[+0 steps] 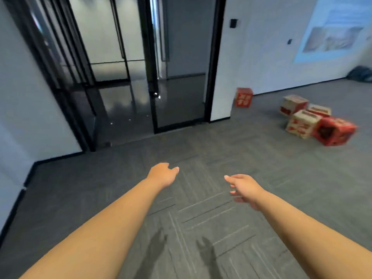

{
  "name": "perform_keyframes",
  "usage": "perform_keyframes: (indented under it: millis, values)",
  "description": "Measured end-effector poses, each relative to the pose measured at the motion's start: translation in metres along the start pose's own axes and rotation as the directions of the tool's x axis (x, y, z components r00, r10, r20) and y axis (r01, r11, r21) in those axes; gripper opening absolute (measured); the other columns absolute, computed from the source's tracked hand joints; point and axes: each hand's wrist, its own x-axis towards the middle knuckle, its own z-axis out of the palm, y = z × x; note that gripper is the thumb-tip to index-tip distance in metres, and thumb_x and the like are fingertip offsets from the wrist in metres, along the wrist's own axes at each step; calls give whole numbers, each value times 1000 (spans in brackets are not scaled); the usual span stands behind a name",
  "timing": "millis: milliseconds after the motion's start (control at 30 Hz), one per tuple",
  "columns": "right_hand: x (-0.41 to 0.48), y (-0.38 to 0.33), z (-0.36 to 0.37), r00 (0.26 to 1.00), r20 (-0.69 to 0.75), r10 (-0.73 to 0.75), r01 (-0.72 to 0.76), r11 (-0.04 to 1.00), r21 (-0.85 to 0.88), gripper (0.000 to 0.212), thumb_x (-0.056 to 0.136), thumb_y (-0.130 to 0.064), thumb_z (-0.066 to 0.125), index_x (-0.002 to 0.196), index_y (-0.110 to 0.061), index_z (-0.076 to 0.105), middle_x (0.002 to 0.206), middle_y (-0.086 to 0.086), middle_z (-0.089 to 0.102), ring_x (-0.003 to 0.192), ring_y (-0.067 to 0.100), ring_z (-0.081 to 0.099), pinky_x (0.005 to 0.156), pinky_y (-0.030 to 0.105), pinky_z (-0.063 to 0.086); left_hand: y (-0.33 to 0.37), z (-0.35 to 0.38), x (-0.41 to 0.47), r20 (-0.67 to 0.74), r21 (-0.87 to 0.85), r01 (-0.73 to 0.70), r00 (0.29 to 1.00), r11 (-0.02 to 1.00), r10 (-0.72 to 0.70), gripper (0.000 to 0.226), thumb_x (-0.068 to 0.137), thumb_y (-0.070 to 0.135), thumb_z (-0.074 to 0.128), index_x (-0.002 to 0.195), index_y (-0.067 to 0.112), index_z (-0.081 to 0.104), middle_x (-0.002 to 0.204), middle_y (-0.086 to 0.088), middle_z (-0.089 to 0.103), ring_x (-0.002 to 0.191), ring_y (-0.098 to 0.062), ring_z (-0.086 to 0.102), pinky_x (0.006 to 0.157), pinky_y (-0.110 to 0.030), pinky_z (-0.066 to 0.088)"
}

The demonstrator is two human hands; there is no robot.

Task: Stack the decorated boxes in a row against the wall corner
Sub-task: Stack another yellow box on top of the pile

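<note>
Everything's pretty smeared, so the print on the boxes is unreadable, and a dark lump [361,73] by the wall is cut off at the right edge. Both arms reach straight out over the grey carpet [201,150], left hand [164,174] and right hand [244,187] loose-fingered and holding nothing. I count five decorated boxes: a lone red box [244,97] against the wall beside the black door frame [213,77], plus three cream boxes [303,123] and a second red box [335,130] huddled further right, well away from the hands.
</note>
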Motion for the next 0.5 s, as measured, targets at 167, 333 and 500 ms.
perform_keyframes:
  millis: [167, 333, 500]
  values:
    - [57, 21, -141, 972, -200, 125, -103, 988, 116, 43, 95, -37, 60, 130, -13, 53, 110, 5, 57, 85, 23, 60, 70, 31, 47, 142, 81, 88, 176, 64, -172, 972, 983, 158, 62, 100, 43, 43, 152, 11, 29, 158, -5, 30, 143, -24, 31, 113, -30, 27]
    - [140, 26, -234, 911, -328, 251, -179, 956, 234, 39, 95, -37, 59, 123, -9, 58, 100, 4, 59, 82, 23, 61, 68, 29, 46, 252, 137, 199, 298, 127, -269, 928, 955, 222, 61, 100, 42, 44, 151, 11, 31, 156, -6, 33, 142, -26, 34, 112, -32, 29]
    - [247, -8, -303, 858, -426, 286, -185, 947, 262, 36, 97, -36, 58, 121, -10, 56, 115, 9, 60, 93, 26, 63, 74, 34, 50, 354, 176, 334, 381, 139, -363, 878, 921, 289, 60, 101, 38, 43, 151, 7, 31, 157, -7, 31, 143, -26, 32, 114, -32, 28]
